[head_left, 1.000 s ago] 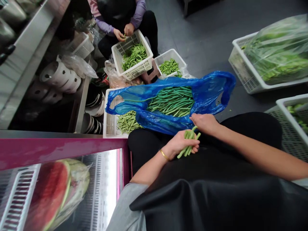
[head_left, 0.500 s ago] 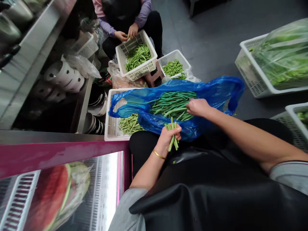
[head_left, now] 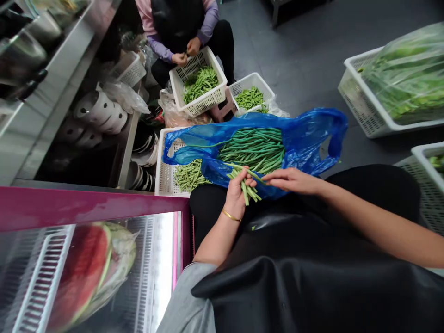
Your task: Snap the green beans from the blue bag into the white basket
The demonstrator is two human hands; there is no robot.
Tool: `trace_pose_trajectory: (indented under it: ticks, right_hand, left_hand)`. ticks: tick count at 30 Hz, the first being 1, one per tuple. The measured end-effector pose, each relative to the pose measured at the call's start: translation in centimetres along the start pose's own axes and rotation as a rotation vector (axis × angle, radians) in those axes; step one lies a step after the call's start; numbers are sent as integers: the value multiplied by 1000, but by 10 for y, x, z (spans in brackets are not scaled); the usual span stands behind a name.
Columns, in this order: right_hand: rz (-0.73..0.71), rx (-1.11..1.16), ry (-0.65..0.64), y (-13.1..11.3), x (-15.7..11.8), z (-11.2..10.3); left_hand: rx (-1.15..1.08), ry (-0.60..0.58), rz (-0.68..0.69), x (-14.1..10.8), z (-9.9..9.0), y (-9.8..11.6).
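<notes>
My left hand (head_left: pixel 236 188) is closed around a small bunch of cut green bean pieces (head_left: pixel 250 193). A longer green bean (head_left: pixel 255 175) runs across from this hand to the fingertips of my right hand (head_left: pixel 294 180), which pinch its end. Both hands are just above the near edge of a blue plastic bag (head_left: pixel 305 134), spread open across my knees. Inside the bag lies a heap of long green beans (head_left: pixel 255 148). To its left, partly under the bag, a white basket (head_left: pixel 166 180) holds short bean pieces (head_left: pixel 189 175).
Opposite me a co-worker's hands (head_left: pixel 187 52) are above a white basket (head_left: pixel 208 99) of bean pieces. Another basket (head_left: pixel 239 88) stands beside it. Bagged greens (head_left: pixel 409 74) sit in a crate at right. A glass-topped case with cut watermelon (head_left: pixel 83 268) is at lower left.
My right hand has come from the heap in the bag back toward my left hand, bringing a long bean to the bunch. The co-worker's hands have shifted slightly.
</notes>
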State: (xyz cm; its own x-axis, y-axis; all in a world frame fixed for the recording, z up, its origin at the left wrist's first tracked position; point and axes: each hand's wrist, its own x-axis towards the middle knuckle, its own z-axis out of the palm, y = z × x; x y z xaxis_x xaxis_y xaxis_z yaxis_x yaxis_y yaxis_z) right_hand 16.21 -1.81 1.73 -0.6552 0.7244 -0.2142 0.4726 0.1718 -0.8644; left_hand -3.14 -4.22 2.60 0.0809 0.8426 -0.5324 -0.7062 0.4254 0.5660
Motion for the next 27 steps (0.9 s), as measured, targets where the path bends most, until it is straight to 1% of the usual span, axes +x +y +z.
trace_pose_trajectory:
  ticks: [2,3,5,7,8,10,12,14,17,20,23,24,25,27]
  right_hand:
    - [-27,-148,64,9,-9,5]
    - [-43,-218,66,11,-12,8]
    - [-81,-292,-3,10,-16,11]
    - [-151,-278,-65,4,-17,12]
    - [-182,-258,-57,-1,-17,12]
    - [-223,-217,-8,-11,-15,12]
    - [-230,-157,10,-19,-13,12]
    - [-188,-38,-23,-24,-11,13]
    - [-64,183,-75,-25,-12,13]
    - [52,357,-40,-24,-18,12]
    - [99,504,-46,-24,-22,11]
    - [99,483,-58,-24,-23,12]
    - [91,406,-61,-24,-23,13]
    - [70,129,-77,-21,-24,18]
  left_hand:
    - [-15,22,-13,-2,-2,11]
    - [-16,33,-3,-2,-3,17]
    - [-19,43,30,-3,-4,24]
    - [-16,19,68,-4,-6,24]
    - [4,-21,70,-6,-7,21]
    - [92,-146,32,-10,-7,12]
    - [192,-246,12,-15,-7,2]
    - [229,-263,72,-18,-6,-2]
    - [165,-242,188,-16,-5,2]
    - [91,-248,208,-9,-7,7]
    - [56,-218,179,-4,-6,6]
    - [65,-200,170,-5,-5,5]
    - [91,-183,178,-6,-3,5]
    - [197,-164,254,-12,0,7]
